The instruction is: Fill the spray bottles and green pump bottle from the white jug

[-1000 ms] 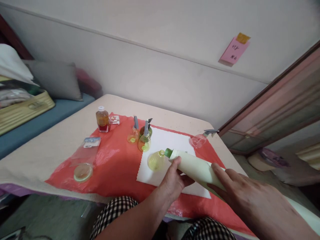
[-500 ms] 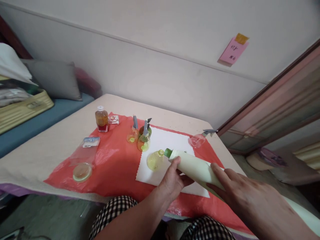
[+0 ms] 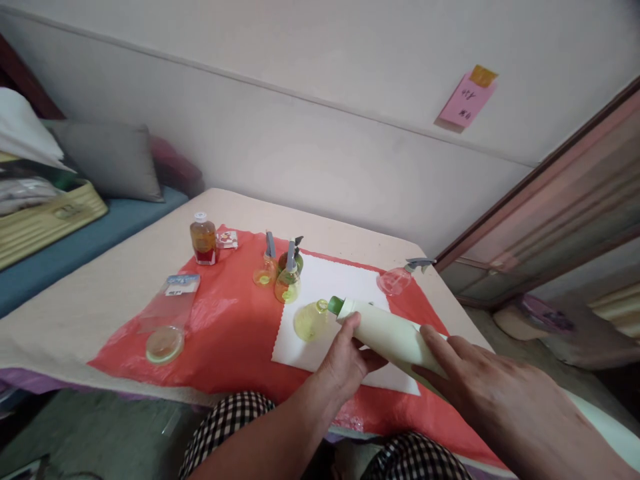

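My left hand (image 3: 345, 360) grips the front end of a long pale green tube-shaped container (image 3: 390, 330), its thumb on top. My right hand (image 3: 480, 380) is wrapped over the container farther back. The container slants down towards the lower right, and its green tip (image 3: 335, 305) is at the neck of a clear yellow bottle (image 3: 311, 323); I cannot tell whether they touch. This bottle has no spray head and rests on a white scalloped sheet (image 3: 340, 273). Behind it are two yellowish spray bottles (image 3: 288, 288) with grey triggers and a darker green bottle (image 3: 299, 261).
A clear pink spray bottle (image 3: 394, 282) lies at the right on the red plastic sheet (image 3: 230, 333). To the left are an amber bottle (image 3: 203, 241), a small white packet (image 3: 227, 239), a clear bag (image 3: 173, 303) and a round clear lid-like piece (image 3: 165, 344). A wall stands behind.
The green tip and the container have barely shifted. Both hands keep the same grip, and the things on the table stay where they were.
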The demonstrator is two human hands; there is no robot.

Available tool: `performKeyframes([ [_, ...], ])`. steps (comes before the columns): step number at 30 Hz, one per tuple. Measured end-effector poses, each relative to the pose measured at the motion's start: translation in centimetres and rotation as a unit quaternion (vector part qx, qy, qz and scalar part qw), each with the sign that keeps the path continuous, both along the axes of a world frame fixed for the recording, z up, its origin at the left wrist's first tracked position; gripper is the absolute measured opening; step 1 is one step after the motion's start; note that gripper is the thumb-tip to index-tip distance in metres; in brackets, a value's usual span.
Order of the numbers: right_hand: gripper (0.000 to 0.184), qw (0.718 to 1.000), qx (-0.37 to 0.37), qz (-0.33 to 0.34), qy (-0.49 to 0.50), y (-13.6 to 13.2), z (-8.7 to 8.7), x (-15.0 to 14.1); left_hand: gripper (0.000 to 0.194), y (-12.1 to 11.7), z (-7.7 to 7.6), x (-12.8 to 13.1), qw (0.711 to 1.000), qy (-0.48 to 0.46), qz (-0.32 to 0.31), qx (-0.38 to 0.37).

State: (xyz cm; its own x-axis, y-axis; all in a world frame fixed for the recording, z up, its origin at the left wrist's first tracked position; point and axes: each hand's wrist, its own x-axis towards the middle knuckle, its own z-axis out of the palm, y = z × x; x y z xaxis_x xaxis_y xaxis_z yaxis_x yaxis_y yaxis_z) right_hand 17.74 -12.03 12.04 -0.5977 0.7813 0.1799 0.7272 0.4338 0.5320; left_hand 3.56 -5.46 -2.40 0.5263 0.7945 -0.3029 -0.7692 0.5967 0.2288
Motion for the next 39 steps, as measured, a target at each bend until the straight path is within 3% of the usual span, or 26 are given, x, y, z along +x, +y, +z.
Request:
performKeyframes([
  [31, 0.042, 1.000, -0.021, -0.007, -0.015, 0.1, -0.6, 0.9, 0.049, 0.2, 0.0, 0.0, 1.000, 0.005, -0.001, -0.012],
  [39, 0.027, 0.999, 0.005, 0.000, 0.045, 0.1, -1.3, 1.2, 0.053, 0.1, -0.5, 0.0, 1.000, 0.006, 0.007, 0.005],
])
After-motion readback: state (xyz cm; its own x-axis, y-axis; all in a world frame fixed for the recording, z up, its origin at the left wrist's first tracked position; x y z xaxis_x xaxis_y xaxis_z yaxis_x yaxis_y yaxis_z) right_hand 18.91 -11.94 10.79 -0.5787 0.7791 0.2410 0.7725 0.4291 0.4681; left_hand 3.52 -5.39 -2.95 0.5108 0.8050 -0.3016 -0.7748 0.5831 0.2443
